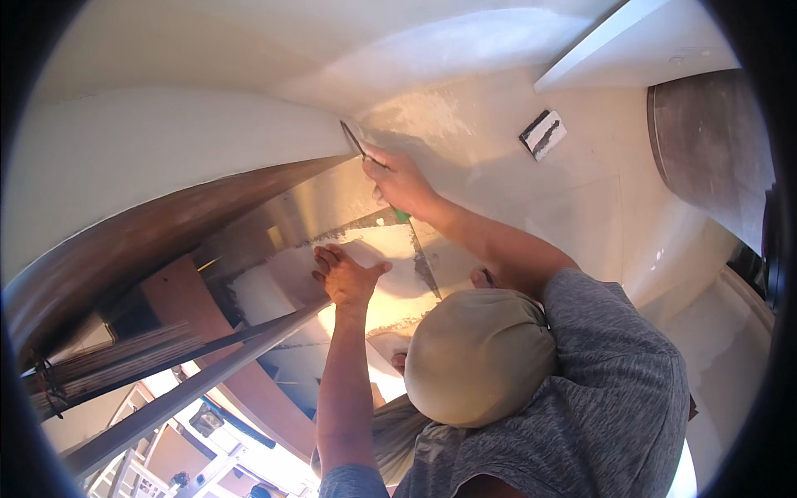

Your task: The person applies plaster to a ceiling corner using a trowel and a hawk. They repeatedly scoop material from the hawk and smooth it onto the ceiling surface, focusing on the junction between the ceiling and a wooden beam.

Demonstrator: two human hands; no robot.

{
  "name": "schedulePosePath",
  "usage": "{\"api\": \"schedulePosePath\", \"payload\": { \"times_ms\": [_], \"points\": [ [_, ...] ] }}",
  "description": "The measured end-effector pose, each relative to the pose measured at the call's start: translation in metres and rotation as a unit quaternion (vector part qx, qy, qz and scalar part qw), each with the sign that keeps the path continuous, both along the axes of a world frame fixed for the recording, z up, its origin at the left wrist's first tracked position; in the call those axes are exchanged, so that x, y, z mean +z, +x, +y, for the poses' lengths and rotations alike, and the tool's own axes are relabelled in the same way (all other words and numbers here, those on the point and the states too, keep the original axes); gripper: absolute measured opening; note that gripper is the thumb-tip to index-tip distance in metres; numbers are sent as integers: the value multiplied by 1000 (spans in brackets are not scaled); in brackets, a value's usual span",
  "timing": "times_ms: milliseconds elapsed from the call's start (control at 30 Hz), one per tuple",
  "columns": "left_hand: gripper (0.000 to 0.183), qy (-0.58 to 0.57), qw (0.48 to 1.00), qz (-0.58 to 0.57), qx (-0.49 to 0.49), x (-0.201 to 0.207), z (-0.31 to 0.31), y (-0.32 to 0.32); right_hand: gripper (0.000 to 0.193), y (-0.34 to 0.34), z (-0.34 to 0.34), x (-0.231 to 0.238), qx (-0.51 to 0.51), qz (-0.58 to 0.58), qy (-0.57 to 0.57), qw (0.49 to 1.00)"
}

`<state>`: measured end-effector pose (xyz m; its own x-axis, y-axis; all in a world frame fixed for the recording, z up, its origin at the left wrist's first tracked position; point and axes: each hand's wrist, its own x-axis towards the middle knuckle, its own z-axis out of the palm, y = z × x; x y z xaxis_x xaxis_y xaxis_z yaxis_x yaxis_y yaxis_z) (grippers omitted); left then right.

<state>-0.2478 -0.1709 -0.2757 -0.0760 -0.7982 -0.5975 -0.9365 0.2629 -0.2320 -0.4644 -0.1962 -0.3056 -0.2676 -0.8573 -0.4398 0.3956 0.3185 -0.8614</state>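
Note:
My right hand [398,178] is closed round a putty knife [352,138], whose thin blade points up and left at the pale wall. A bit of its green handle [401,215] shows below my palm. The blade is seen edge-on beside the end of a long brown board [241,192]; whether it touches the wall I cannot tell. Lower and to the left, my left hand [347,278] is open and holds nothing, its fingers spread above a pale, patchy floor [390,249]. Whether those fingertips rest on anything is unclear.
A grey rail [249,353] and wood strips [124,365] lie left of my left forearm. My bent knee [477,357] fills the lower middle. A black-and-white rectangular fitting [544,134] sits on the wall. A white ledge [598,41] juts out top right, above a brown panel [706,141].

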Motion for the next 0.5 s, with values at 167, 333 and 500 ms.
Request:
{"api": "schedulePosePath", "payload": {
  "times_ms": [167, 333, 500],
  "points": [
    [145, 6, 1000, -4, 5, -3, 0, 4, 52, 2, 5, 8, 1, -29, 6, 1000],
    [146, 13, 1000, -6, 14, -1, -1, 2, 53, 4, 7, 15, 12, -18, 9, 1000],
    [148, 21, 1000, -13, 10, -1, -2, 1, 52, 2, 0, 9, 1, -17, -6, 1000]
  ]
}}
